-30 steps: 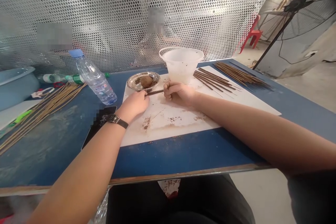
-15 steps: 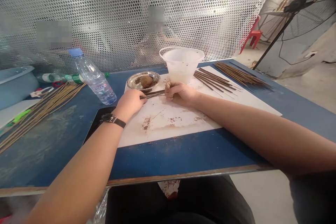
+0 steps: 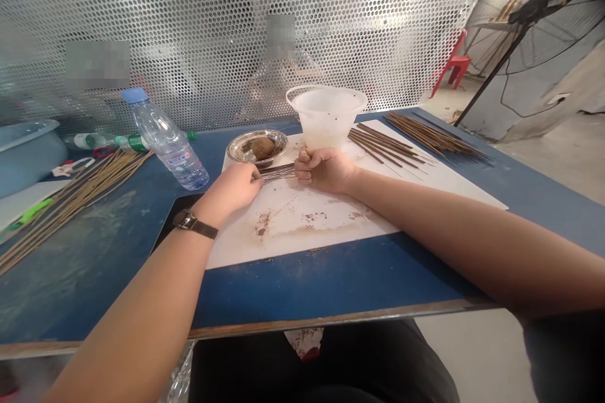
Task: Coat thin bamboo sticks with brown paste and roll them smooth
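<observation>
My left hand (image 3: pixel 236 186), wearing a watch, has its fingers closed on the near end of some thin dark sticks (image 3: pixel 278 171) low over the white sheet. These sticks run rightward to my right hand (image 3: pixel 324 170), which is curled with its thumb folded over the fingers. What that hand holds, if anything, is hidden inside it. Just behind the sticks, a brown lump (image 3: pixel 263 148) sits in a shiny metal dish (image 3: pixel 231 152). A translucent white tub (image 3: pixel 328 116) stands behind my right hand. To its right lie several brown-coated sticks (image 3: pixel 385 145) with thin bare ends.
The white sheet (image 3: pixel 302 239) has brown crumbs on it. A water bottle (image 3: pixel 165 141) stands left, near long tan sticks (image 3: pixel 70 201) and a blue basin (image 3: pixel 28 154). More brown sticks (image 3: pixel 430 135) lie at the right. A perforated metal screen (image 3: pixel 189 12) closes off the back.
My left hand has drawn slightly left and down, and the thin sticks between the hands show more spread out. My right hand has turned a little, its fingers still curled.
</observation>
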{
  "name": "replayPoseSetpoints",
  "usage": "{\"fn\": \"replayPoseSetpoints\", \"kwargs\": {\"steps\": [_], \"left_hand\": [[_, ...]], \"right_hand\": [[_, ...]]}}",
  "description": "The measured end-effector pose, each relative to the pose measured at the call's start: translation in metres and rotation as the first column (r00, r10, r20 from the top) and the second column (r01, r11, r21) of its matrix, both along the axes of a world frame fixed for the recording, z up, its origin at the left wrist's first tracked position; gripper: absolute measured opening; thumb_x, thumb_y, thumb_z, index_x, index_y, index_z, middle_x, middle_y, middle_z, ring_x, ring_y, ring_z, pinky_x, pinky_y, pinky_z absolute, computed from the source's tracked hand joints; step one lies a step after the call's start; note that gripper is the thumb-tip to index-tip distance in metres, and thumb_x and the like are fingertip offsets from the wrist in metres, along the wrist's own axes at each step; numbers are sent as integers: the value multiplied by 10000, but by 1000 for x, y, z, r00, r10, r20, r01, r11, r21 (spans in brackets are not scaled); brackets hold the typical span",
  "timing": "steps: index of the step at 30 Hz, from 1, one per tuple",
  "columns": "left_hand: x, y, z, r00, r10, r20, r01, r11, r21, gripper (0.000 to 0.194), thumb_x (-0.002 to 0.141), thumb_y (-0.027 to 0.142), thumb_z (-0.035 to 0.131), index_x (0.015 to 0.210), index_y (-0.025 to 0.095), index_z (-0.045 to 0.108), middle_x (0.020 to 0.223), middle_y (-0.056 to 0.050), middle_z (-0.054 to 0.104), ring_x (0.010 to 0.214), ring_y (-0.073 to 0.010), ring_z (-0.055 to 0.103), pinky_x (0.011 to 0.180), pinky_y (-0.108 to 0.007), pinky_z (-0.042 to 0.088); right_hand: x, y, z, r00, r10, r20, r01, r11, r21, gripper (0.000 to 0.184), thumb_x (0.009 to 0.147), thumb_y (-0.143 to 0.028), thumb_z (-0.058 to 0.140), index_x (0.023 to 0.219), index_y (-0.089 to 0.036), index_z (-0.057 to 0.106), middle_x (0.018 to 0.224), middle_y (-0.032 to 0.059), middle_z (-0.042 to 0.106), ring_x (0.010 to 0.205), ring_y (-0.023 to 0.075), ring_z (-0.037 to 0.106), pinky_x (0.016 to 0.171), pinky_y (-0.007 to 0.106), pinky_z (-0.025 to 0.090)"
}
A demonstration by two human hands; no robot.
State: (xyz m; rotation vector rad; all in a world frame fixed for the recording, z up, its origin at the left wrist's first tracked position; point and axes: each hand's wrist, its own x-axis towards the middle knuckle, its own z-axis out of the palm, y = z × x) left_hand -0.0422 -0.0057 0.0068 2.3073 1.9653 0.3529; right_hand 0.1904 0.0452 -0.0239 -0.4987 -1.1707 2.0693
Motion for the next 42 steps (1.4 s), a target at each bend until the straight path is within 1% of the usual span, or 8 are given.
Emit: {"fn": "replayPoseSetpoints", "kwargs": {"steps": [6, 11, 21, 25, 31, 34, 37, 42], "left_hand": [[-7, -2, -2, 1000, -8, -8, 8, 1000, 17, 155, 949, 286, 585, 851, 220, 685, 1003, -134, 746, 918, -318, 685, 775, -391, 501], [-5, -3, -1, 999, -49, 5, 49, 998, 35, 170, 962, 258, 533, 819, 230, 620, 1003, -123, 729, 940, -306, 678, 789, -378, 486], [-3, -7, 3, 992, -8, 127, 15, 999, -50, 138, 992, 309, 485, 887, 252, 554, 874, -66, 696, 753, -245, 626, 635, -322, 412], [0, -9, 4, 973, 47, 227, -26, 995, -95, 174, 984, 396, 532, 917, 258, 612, 886, -59, 699, 739, -241, 619, 609, -315, 412], [-5, -11, 2, 884, 95, 457, 5, 977, -212, 418, 972, 611, 541, 756, 253, 534, 700, -29, 558, 573, -184, 494, 514, -304, 333], [2, -14, 6, 793, 92, 602, 84, 963, -257, 410, 973, 593, 564, 754, 247, 537, 725, -23, 540, 599, -170, 492, 547, -297, 377], [15, -20, 7, 706, 74, 705, 156, 954, -256, 357, 980, 532, 583, 783, 235, 568, 736, -8, 520, 601, -146, 462, 568, -288, 394], [30, -26, -6, 587, -34, 809, 338, 918, -208, 144, 960, 369, 604, 980, 233, 647, 852, -21, 588, 703, -149, 547, 652, -299, 475]], "right_hand": [[-1, -2, 2, 1000, -23, 8, 24, 999, -22, 313, 625, -168, 654, 657, -243, 352, 617, -41, 333, 579, 143, 342, 573, 302, 272], [-2, -2, 0, 1000, -25, 11, 25, 999, 24, 370, 583, -103, 676, 654, -236, 338, 564, -60, 345, 557, 128, 354, 566, 286, 236], [-3, -1, -3, 999, -20, 29, 17, 996, 91, 369, 616, -81, 642, 702, -246, 324, 571, -84, 324, 525, 106, 322, 546, 281, 210], [-4, 0, -5, 1000, -22, 19, 20, 995, 102, 341, 635, -82, 646, 725, -249, 363, 583, -89, 328, 521, 103, 325, 540, 279, 217], [-1, -4, 2, 994, -53, 100, 32, 979, 202, 347, 722, -147, 747, 697, -245, 415, 564, -84, 347, 532, 104, 308, 526, 266, 217], [1, -9, 15, 974, -107, 200, 32, 938, 346, 428, 818, -309, 830, 663, -241, 437, 567, -65, 387, 542, 108, 347, 524, 277, 274], [3, -18, 33, 927, -215, 306, 30, 859, 512, 423, 928, -447, 773, 686, -224, 507, 646, 1, 553, 592, 133, 498, 557, 300, 375], [10, -42, 56, 801, -460, 382, 115, 746, 656, 258, 1017, -285, 664, 783, -193, 607, 763, 41, 668, 673, 139, 582, 601, 295, 442]]}}
